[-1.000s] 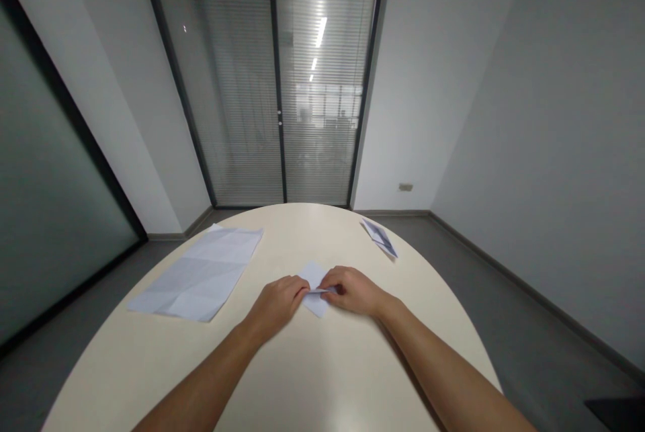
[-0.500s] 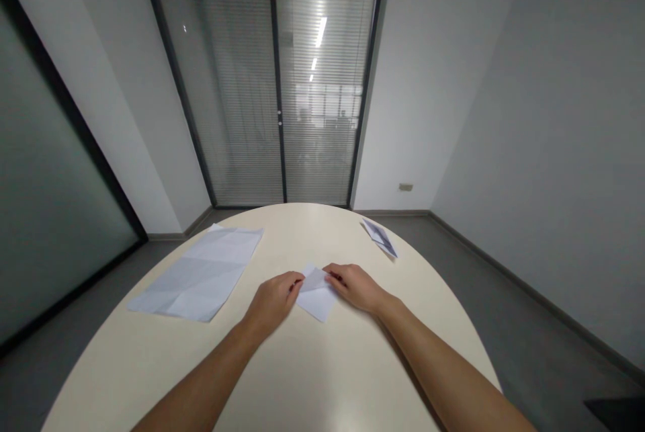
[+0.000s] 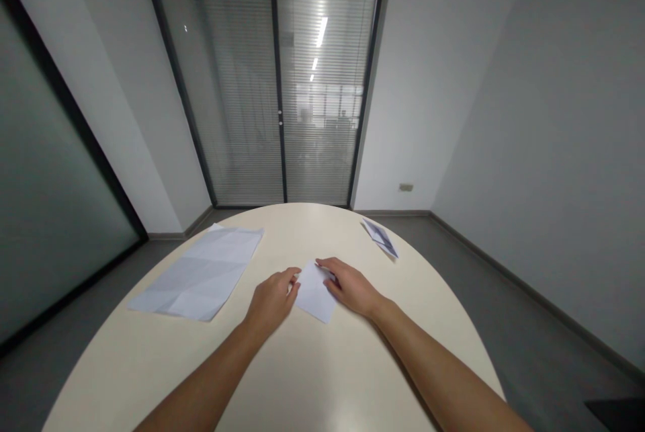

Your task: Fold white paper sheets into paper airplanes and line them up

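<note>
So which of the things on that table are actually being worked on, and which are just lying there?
In use:
- small folded paper, lying on the table
- left hand, fingers at its left edge
- right hand, resting on its right side

Lying about:
- large creased sheet, flat on the left
- small folded paper piece near the far right edge

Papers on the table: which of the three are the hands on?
The small folded paper at the middle, between the left hand and right hand. The large creased sheet and far folded piece lie untouched.
</note>
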Available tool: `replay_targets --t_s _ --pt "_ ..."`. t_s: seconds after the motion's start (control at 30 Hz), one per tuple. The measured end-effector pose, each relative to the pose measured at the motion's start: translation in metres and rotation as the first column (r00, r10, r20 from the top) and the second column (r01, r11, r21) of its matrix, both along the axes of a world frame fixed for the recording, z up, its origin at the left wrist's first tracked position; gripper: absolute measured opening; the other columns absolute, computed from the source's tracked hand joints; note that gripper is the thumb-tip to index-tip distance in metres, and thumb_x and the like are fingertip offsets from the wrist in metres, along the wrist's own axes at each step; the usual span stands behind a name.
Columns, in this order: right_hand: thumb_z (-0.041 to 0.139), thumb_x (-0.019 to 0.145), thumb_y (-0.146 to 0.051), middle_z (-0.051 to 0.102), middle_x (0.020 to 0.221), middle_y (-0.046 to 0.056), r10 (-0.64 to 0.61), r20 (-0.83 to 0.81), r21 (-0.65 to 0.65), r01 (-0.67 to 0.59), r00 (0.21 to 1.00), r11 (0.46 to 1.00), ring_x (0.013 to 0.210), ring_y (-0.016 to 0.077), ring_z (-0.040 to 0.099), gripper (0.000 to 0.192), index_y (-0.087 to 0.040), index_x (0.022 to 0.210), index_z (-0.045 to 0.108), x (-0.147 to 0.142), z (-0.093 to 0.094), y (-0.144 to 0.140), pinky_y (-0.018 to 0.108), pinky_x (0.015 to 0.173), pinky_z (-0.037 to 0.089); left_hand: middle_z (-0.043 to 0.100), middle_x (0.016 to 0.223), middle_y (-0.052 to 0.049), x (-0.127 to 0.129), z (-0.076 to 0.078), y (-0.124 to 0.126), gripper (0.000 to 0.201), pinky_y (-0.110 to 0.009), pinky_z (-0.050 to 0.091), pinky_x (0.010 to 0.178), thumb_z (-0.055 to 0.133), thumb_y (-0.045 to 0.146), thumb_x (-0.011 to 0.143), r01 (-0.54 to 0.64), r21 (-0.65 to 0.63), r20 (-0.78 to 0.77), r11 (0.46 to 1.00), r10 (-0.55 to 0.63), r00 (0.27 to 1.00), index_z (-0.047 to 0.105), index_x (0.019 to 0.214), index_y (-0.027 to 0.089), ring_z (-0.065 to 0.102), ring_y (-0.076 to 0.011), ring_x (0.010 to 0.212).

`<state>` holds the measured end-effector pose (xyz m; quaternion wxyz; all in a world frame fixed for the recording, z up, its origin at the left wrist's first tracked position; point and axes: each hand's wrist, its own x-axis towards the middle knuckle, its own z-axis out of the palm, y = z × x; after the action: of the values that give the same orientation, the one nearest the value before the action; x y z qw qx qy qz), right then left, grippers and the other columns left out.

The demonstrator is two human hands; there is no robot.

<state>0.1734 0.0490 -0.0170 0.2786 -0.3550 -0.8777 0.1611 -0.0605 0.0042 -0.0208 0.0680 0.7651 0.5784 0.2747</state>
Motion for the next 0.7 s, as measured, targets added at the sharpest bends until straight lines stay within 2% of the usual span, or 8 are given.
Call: replay_targets --t_s 0.23,0.37,0.43,0.53,0.6,0.7 --pt "0.052 0.093 -0.016 0.066 0.125 0.008 0.004 0.106 0.093 -0.014 0.994 0.996 0.115 0.0223 0.057 0.033 -0.021 0.120 0.069 -0.003 0.001 0.002 0.037 0.103 0.044 0.069 0.107 -0.006 -0.001 -0.002 0.001 0.023 -0.035 0.048 0.092 0.054 0.015 0.091 0.053 0.080 -0.062 0.995 -0.048 0.997 0.064 0.110 0.021 0.062 -0.0221 0.102" --pt "0.047 0.098 -0.023 0.068 0.126 0.007 0.038 0.183 0.088 -0.054 0.982 0.995 0.118 0.0236 0.057 0.033 -0.023 0.124 0.067 -0.007 0.009 -0.005 0.040 0.103 0.041 0.068 0.121 -0.006 0.000 -0.005 0.005 0.031 -0.037 0.047 0.101 0.053 0.010 0.090 0.113 0.072 -0.044 0.991 -0.110 0.993 0.068 0.114 0.022 0.060 -0.0213 0.113" --pt "0.044 0.101 -0.033 0.062 0.136 0.010 0.089 0.231 0.032 -0.099 0.969 0.995 0.127 0.0251 0.053 0.040 -0.021 0.136 0.059 -0.011 0.013 -0.012 0.044 0.109 0.036 0.068 0.126 -0.006 -0.001 -0.007 0.007 0.035 -0.038 0.046 0.106 0.053 0.007 0.089 0.143 0.054 -0.048 0.988 -0.141 0.989 0.070 0.115 0.022 0.059 -0.0210 0.118" --pt "0.040 0.100 -0.055 0.035 0.158 0.016 0.132 0.322 -0.096 -0.107 0.938 0.990 0.146 0.0296 0.031 0.067 -0.016 0.154 0.034 -0.016 0.015 -0.024 0.052 0.119 0.019 0.068 0.129 -0.005 -0.001 -0.008 0.009 0.042 -0.040 0.045 0.109 0.053 0.002 0.085 0.181 0.037 -0.076 0.983 -0.177 0.981 0.071 0.117 0.022 0.059 -0.0211 0.121" --pt "0.033 0.098 -0.065 0.018 0.163 0.017 0.119 0.377 -0.168 -0.059 0.919 0.984 0.151 0.0308 0.015 0.080 -0.014 0.158 0.021 -0.019 0.015 -0.029 0.054 0.121 0.008 0.068 0.128 -0.005 -0.002 -0.007 0.009 0.044 -0.042 0.045 0.109 0.053 0.001 0.084 0.193 0.035 -0.102 0.981 -0.188 0.977 0.071 0.118 0.021 0.059 -0.0219 0.120" --pt "0.023 0.097 -0.070 0.009 0.164 0.017 0.049 0.436 -0.219 0.053 0.898 0.974 0.153 0.0300 0.005 0.087 -0.010 0.159 0.015 -0.021 0.015 -0.032 0.053 0.122 0.003 0.070 0.125 -0.006 0.000 -0.002 0.005 0.039 -0.042 0.047 0.106 0.054 0.004 0.086 0.210 0.055 -0.138 0.976 -0.201 0.970 0.072 0.115 0.021 0.060 -0.0232 0.117"
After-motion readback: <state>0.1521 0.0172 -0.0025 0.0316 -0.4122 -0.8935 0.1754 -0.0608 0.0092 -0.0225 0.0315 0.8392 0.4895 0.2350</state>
